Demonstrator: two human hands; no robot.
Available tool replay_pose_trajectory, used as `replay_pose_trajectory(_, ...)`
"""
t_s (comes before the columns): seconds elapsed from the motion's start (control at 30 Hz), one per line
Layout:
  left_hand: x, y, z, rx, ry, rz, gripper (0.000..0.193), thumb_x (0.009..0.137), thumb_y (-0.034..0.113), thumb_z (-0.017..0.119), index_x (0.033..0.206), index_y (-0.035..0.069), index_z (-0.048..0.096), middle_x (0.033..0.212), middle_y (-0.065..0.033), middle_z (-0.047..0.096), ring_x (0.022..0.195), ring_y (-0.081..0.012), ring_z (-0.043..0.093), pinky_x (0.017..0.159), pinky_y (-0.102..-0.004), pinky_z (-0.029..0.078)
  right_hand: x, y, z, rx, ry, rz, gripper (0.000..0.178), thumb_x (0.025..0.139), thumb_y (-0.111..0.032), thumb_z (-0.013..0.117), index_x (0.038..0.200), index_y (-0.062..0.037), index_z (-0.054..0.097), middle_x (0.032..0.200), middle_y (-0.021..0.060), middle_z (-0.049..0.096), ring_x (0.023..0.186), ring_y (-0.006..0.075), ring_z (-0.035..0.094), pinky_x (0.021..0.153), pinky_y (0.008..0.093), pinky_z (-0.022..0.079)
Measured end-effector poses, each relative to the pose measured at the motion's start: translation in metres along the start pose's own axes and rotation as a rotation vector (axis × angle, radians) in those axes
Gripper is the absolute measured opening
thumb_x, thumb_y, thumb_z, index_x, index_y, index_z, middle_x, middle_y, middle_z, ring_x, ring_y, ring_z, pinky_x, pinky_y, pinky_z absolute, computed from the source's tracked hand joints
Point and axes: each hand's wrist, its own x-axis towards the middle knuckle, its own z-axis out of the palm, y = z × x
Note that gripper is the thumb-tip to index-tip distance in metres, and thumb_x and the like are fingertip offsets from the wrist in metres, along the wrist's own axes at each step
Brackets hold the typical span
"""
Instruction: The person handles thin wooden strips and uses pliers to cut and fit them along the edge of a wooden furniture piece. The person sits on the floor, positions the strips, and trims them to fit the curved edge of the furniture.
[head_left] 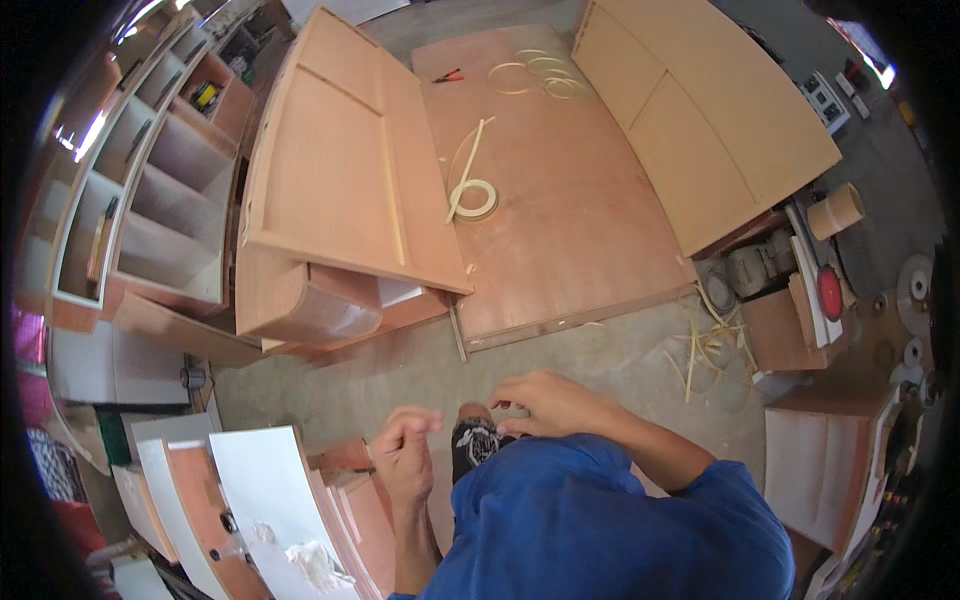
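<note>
My left hand (405,455) is raised in front of me, beside the stacked boards. Its fingers are curled in toward the thumb, and whatever they may hold is hidden. At my waist, over the patterned shorts (474,442), hangs my right hand (548,400), fingers loosely bent and apart, with nothing seen in it. Beyond both hands lies a large wooden panel (565,220) on the floor. On it rest a roll of pale edging strip (475,200), several thin loops of strip (512,78) and red-handled pliers (448,76).
Wooden cabinet pieces flank the panel, at left (330,150) and right (700,120). Loose strip offcuts (705,350) litter the floor. White-faced boards (265,490) lean at lower left, a box-like cabinet (825,470) stands at right, and open shelving (175,205) is far left.
</note>
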Motion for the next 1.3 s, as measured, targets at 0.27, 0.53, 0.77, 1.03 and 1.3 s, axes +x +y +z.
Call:
replay_pose_trajectory(0.27,0.111,-0.031,0.077,-0.026,-0.249,-0.306,0.011,0.095,-0.004,0.072,0.104,-0.003,0.079,0.104,-0.0119,0.075,0.098,-0.0166,0.069,0.088,-0.0288,0.053,-0.002,0.064,-0.046,0.109,0.17,0.176,0.04,0.089,-0.027,0.08,0.119,-0.0004,0.072,0.105,0.0177,0.071,0.095,0.032,0.07,0.083,0.0401,0.058)
replay_pose_trajectory(0.53,0.303,-0.138,0.153,-0.02,-0.626,-0.384,0.01,0.093,0.0,0.077,0.102,-0.001,0.08,0.1,-0.0091,0.077,0.09,-0.0115,0.069,0.08,-0.0256,0.054,0.041,0.2,-0.176,-0.008,0.136,0.402,0.042,0.091,-0.029,0.077,0.124,-0.005,0.069,0.111,0.0191,0.07,0.104,0.037,0.071,0.092,0.0457,0.056)
replay_pose_trajectory(0.77,0.54,-0.153,0.199,-0.108,-0.568,-0.341,0.02,0.104,0.006,0.065,0.086,-0.003,0.068,0.087,-0.0056,0.07,0.08,-0.0108,0.064,0.075,-0.0275,0.054,0.167,0.29,-0.353,-0.09,0.084,0.395,0.037,0.093,-0.025,0.076,0.124,-0.0066,0.069,0.115,0.0129,0.072,0.1,0.0344,0.071,0.091,0.0439,0.057)
replay_pose_trajectory(1.03,0.683,-0.188,0.222,0.207,-0.391,-0.368,0.041,0.108,0.021,0.06,0.072,0.001,0.058,0.061,0.0004,0.055,0.058,-0.0084,0.048,0.054,-0.03,0.041,0.175,0.361,-0.422,-0.04,0.647,0.947,0.026,0.1,-0.026,0.068,0.117,-0.0064,0.069,0.088,0.0203,0.074,0.082,0.0376,0.072,0.074,0.0454,0.056)
replay_pose_trajectory(1.3,0.757,-0.365,0.277,0.238,-0.611,-0.482,0.023,0.104,0.016,0.065,0.121,0.005,0.053,0.088,-0.0083,0.058,0.063,-0.0182,0.063,0.061,-0.0346,0.052,0.235,0.464,-0.486,-0.093,0.859,1.1,0.029,0.105,-0.032,0.061,0.123,-0.01,0.063,0.085,0.0267,0.072,0.081,0.0497,0.07,0.073,0.0585,0.052)
